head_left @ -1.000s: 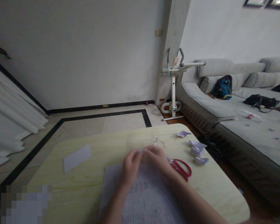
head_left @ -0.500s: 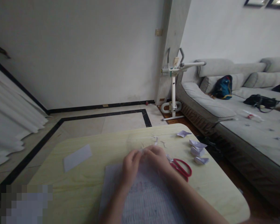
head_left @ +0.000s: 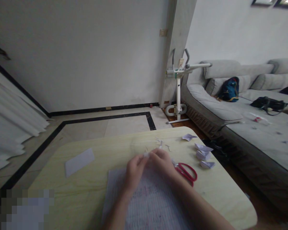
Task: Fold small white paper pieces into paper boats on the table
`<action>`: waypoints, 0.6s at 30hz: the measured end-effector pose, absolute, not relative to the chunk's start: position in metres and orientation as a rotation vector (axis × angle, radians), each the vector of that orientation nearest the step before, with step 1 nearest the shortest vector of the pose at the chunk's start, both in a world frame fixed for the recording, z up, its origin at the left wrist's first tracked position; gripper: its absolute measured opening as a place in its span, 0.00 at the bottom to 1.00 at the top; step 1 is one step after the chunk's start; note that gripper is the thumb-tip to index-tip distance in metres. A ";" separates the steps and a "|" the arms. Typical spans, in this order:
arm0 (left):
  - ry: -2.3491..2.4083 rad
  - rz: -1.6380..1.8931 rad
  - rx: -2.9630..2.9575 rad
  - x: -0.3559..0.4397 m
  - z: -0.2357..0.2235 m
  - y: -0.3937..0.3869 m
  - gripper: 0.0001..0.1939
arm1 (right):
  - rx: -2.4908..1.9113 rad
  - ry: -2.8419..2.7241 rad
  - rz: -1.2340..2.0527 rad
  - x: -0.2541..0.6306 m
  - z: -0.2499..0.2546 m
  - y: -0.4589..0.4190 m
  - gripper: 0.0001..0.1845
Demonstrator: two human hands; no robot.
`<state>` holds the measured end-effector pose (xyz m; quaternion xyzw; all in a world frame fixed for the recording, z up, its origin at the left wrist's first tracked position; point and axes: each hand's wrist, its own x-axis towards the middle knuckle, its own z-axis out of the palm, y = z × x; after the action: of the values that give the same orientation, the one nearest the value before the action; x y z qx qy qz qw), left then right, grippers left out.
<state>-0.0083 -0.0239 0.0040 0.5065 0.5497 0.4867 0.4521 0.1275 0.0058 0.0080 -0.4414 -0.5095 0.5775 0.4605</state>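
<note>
My left hand (head_left: 135,166) and my right hand (head_left: 161,160) meet over the far end of a large sheet covered in writing (head_left: 146,204). Between their pinched fingertips shows a small piece of white paper (head_left: 146,154); my fingers hide most of it. Red-handled scissors (head_left: 187,172) lie just right of my right hand, their blades partly hidden by it. Thin paper scraps (head_left: 160,143) are scattered beyond my fingers. Several folded white paper pieces (head_left: 203,153) rest along the table's right side.
A blank white paper rectangle (head_left: 79,161) lies on the left of the pale wooden table (head_left: 69,198). Past the right edge stands a grey sofa (head_left: 213,111) with bags on it. White exercise equipment (head_left: 178,86) stands by the wall corner. A pixelated patch covers the lower left.
My fingers shift very slightly around the small paper, and a little more of its white shows. Everything else on the table stays in place.
</note>
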 end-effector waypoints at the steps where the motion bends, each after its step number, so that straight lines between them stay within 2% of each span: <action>1: 1.366 1.200 1.272 -0.008 0.004 -0.024 0.16 | -1.083 -1.277 1.429 0.127 0.010 0.005 0.13; 12: 1.257 1.215 1.192 -0.004 0.004 -0.027 0.18 | -1.099 -1.230 1.359 0.131 0.000 0.012 0.18; 18: 1.347 1.214 1.240 -0.006 0.009 -0.028 0.17 | -1.104 -1.216 1.427 0.132 0.004 0.010 0.18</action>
<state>-0.0063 -0.0277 0.0088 0.5027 0.5460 0.4921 0.4550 0.1323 0.0099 0.0044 -0.4493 -0.4950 0.5809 0.4644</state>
